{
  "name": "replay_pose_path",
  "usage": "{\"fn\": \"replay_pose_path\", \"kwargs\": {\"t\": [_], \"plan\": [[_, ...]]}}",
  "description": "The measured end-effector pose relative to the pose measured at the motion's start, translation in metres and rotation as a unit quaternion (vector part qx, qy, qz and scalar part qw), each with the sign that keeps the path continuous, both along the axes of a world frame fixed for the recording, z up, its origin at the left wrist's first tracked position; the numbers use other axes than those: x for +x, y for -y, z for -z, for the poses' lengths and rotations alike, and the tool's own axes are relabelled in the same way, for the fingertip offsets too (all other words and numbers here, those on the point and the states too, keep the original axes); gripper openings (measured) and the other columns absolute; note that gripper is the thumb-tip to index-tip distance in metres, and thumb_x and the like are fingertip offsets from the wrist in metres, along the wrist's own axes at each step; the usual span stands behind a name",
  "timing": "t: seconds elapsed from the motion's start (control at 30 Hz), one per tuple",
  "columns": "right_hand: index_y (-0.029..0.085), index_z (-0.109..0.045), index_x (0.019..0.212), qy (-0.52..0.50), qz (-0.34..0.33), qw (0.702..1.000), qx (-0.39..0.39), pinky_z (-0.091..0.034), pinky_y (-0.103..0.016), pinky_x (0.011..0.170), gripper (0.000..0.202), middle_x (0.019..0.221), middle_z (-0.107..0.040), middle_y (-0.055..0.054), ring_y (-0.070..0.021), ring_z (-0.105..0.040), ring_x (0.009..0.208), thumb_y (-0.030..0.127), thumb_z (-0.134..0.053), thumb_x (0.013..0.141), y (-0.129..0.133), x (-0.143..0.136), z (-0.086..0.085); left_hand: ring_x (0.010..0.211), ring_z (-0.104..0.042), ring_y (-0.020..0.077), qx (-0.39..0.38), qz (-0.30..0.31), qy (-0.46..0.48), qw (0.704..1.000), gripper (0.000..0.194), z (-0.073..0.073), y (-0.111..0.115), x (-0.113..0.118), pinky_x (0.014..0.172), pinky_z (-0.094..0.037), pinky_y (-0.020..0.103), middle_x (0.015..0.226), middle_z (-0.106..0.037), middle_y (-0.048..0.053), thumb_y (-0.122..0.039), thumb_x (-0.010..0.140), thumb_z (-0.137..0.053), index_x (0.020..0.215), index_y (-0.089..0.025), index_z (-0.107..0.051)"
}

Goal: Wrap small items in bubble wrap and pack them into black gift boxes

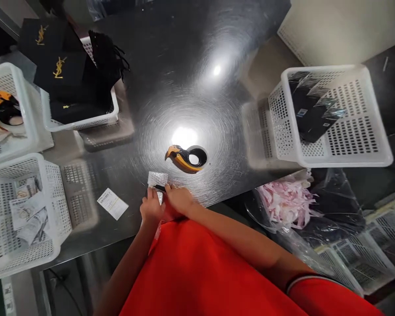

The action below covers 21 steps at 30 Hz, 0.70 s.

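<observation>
Close in front of my red shirt, both hands work at the table's front edge. My left hand (151,207) is closed on a small sheet of clear bubble wrap (157,178), its fingers at the lower side. My right hand (179,199) pinches the end of a small black strip-shaped item (159,188) lying across the wrap; its exact kind is too small to make out. Just beyond the hands lies a black and orange tape dispenser (185,159). A white printed label card (113,203) rests to the left of my left hand.
Left stand a white basket of printed papers (54,245), one with black gold-logo pouches (57,72), and another holding a second tape dispenser (7,109). Right is a basket (342,163) with black packets. Below it, a bag holds pink-white shreds (286,202). The metal table (158,109) is shiny.
</observation>
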State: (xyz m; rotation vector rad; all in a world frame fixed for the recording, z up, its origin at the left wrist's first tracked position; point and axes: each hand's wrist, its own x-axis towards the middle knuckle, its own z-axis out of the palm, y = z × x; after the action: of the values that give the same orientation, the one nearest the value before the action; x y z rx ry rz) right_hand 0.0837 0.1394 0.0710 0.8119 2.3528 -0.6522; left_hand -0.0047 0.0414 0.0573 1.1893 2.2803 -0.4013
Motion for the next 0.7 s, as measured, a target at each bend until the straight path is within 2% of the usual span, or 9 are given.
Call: {"fn": "replay_pose_path", "kwargs": {"t": [0.27,0.53,0.63,0.7], "plan": [[0.01,-0.055,0.124,-0.004,-0.026,1.0,-0.005,-0.058,-0.039,0.075,0.035,0.109,-0.068,-0.022,-0.0303,-0.072,0.097,0.013,-0.03,0.099,-0.006,-0.014,0.005,0.099,-0.067,0.0269,0.018,0.012,-0.008,1.0,0.048,-0.004,-0.002,-0.002,0.077,-0.057,0.035,0.14,-0.057,0.016,-0.031,0.087,-0.059,0.132,-0.016,-0.056],[0.011,-0.049,0.133,0.017,-0.007,0.999,-0.031,-0.057,-0.033,0.076,0.036,0.109,-0.069,-0.021,-0.0258,-0.072,0.098,0.012,-0.035,0.1,0.002,-0.028,0.021,0.1,-0.068,0.0268,-0.013,0.008,0.006,1.0,0.035,-0.01,-0.006,-0.002,0.076,-0.056,0.034,0.149,-0.05,0.013,-0.028,0.085,-0.063,0.119,-0.021,-0.059],[0.011,-0.047,0.135,0.021,-0.011,0.999,-0.024,-0.057,-0.031,0.074,0.037,0.11,-0.068,-0.022,-0.0247,-0.072,0.097,0.012,-0.033,0.101,0.004,-0.021,0.025,0.097,-0.069,0.0277,-0.019,0.0,0.003,1.0,0.031,-0.01,-0.011,-0.002,0.074,-0.056,0.036,0.145,-0.052,0.015,-0.032,0.089,-0.058,0.118,-0.02,-0.058],[0.01,-0.046,0.135,0.029,-0.02,0.999,-0.016,-0.057,-0.032,0.074,0.038,0.11,-0.068,-0.022,-0.0254,-0.072,0.097,0.01,-0.031,0.1,0.003,-0.004,0.026,0.095,-0.07,0.029,-0.028,-0.014,0.005,1.0,0.033,-0.009,-0.016,-0.001,0.074,-0.055,0.038,0.14,-0.055,0.016,-0.034,0.092,-0.053,0.12,-0.018,-0.058]]}}
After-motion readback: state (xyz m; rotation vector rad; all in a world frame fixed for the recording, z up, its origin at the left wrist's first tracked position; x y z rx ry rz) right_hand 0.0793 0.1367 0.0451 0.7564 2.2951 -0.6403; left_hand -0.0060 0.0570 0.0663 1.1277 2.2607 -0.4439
